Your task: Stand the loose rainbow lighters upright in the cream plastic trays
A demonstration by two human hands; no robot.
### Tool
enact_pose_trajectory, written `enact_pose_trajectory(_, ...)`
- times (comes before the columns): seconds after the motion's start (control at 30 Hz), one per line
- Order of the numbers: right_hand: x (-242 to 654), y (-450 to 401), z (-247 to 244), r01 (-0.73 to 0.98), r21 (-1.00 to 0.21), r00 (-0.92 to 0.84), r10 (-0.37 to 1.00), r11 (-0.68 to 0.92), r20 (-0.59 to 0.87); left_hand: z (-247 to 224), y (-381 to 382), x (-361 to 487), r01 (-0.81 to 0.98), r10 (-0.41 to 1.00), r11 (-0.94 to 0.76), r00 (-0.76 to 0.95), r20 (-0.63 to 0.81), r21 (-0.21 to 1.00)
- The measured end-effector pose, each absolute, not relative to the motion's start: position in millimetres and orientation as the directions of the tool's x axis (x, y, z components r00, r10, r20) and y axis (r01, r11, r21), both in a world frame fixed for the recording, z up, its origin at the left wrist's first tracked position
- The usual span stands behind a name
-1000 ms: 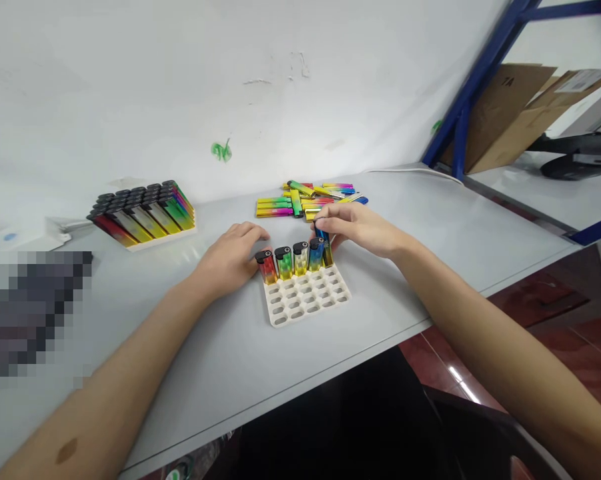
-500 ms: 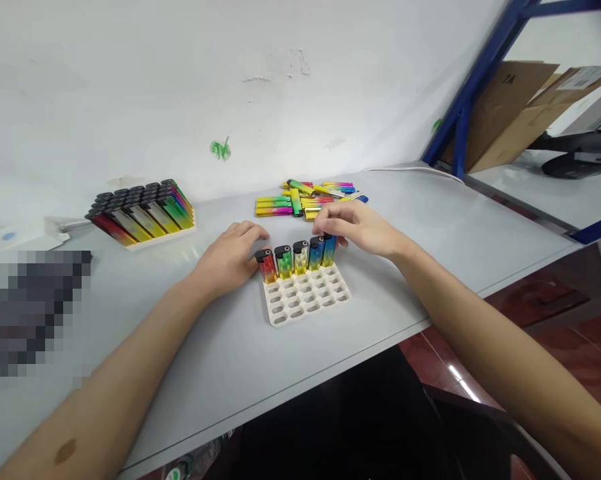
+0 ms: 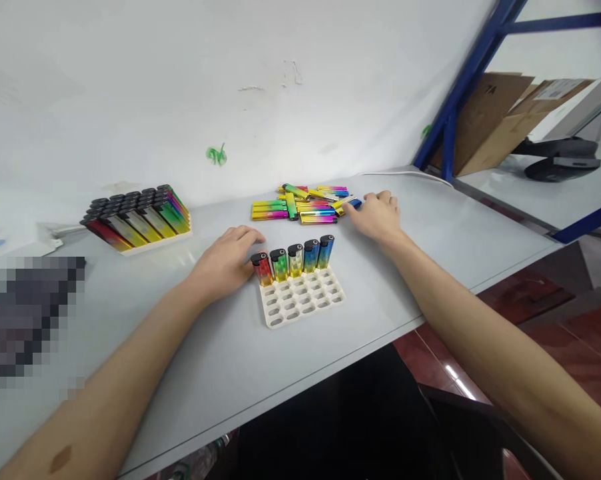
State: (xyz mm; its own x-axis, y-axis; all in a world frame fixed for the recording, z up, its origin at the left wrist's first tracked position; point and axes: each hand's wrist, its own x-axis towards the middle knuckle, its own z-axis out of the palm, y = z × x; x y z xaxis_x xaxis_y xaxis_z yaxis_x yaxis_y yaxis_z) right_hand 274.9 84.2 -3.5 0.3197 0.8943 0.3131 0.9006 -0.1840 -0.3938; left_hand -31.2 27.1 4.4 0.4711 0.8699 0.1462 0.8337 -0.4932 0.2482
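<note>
Some space shows between the thumb and fingers of the right hand, spread at the right edge of a loose pile of lighters; contact with the nearest lighter cannot be told. The left hand rests on the tabletop, fingers loosely bent beside the red lighter; its thumb is hidden, so whether it grips anything cannot be told. Between the hands and nearer sits a white tray, its far row bearing 5 upright lighters: from left, red, green, clear-and-yellow, then 2 blue. Far left, a 2nd tray is packed with black-topped lighters. Beyond the tabletop's right end, cardboard boxes stand behind a blue frame.
</note>
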Motion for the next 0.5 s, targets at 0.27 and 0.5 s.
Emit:
enact_pose_trajectory(0.27,280.4,88.6,-1.7,0.726,-0.683,0.367,0.884,-0.077,0.29,3.4,27.4,-31.8,0.83,0.865,-0.502,0.478,0.154,0.242)
enact_pose_trajectory(0.5,268.7,90.1,0.6,0.297,-0.929,0.326,0.891,0.221,0.316,5.2,26.0,-31.0,0.833,0.871,-0.492,0.468,0.151,0.254)
